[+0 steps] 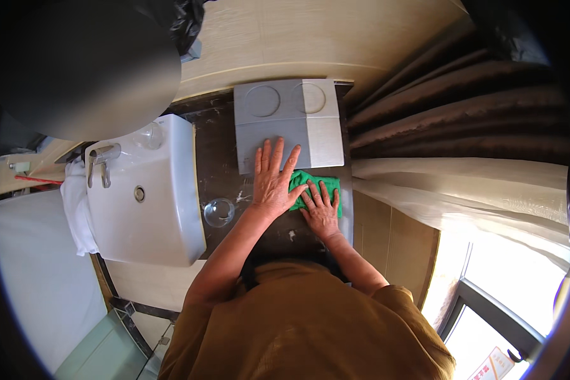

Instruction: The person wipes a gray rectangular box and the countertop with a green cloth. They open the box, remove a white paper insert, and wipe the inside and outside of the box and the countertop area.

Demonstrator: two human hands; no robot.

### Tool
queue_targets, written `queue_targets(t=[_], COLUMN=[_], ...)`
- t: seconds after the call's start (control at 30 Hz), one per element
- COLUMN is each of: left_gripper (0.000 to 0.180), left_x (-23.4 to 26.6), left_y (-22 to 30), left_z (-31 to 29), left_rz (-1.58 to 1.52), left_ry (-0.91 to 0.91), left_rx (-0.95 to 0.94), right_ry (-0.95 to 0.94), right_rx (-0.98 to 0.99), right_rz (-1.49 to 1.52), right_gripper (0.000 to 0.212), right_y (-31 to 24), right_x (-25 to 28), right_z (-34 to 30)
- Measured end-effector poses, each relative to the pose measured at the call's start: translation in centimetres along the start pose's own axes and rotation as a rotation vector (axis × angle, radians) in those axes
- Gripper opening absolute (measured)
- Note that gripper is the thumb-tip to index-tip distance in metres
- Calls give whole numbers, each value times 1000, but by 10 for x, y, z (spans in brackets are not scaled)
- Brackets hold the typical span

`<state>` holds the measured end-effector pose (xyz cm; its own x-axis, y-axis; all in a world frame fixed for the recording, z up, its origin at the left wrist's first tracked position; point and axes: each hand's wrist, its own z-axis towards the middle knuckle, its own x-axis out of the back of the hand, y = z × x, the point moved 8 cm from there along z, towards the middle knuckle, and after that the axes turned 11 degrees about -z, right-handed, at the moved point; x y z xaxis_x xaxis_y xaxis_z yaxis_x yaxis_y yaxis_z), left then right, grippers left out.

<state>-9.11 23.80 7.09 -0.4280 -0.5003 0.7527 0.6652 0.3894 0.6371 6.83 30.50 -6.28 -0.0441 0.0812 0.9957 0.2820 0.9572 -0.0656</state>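
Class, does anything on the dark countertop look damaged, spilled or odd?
Yes: pale, irregular marks on the dark countertop, between the clear glass and the left hand. They interrupt its dark surface; whether scratches or residue, I cannot tell.

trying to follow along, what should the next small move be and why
Probably slide the green cloth along the dark counter: the right hand lies spread on the cloth, while the left hand partly covers the grey-and-white box-like item.

Two hands [275,189] [323,215], one cloth [304,177], one sink [153,229]
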Motion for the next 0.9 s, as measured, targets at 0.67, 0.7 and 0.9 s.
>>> queue_targets(t=[0.67, 0.7, 0.9], left_gripper=[106, 106, 102], left_x=[-104, -104, -94], left_y=[49, 48, 52], left_z=[82, 80, 46], left_rz=[268, 279, 194], left_ry=[69, 52, -17], left_rx=[170, 184, 128], right_ry=[-11, -14, 32], right_rx=[89, 85, 3], right_rz=[48, 42, 38], right_gripper=[58, 58, 58], right_y=[92, 94, 117], right_x=[2, 2, -2], right_z=[-32, -28, 14])
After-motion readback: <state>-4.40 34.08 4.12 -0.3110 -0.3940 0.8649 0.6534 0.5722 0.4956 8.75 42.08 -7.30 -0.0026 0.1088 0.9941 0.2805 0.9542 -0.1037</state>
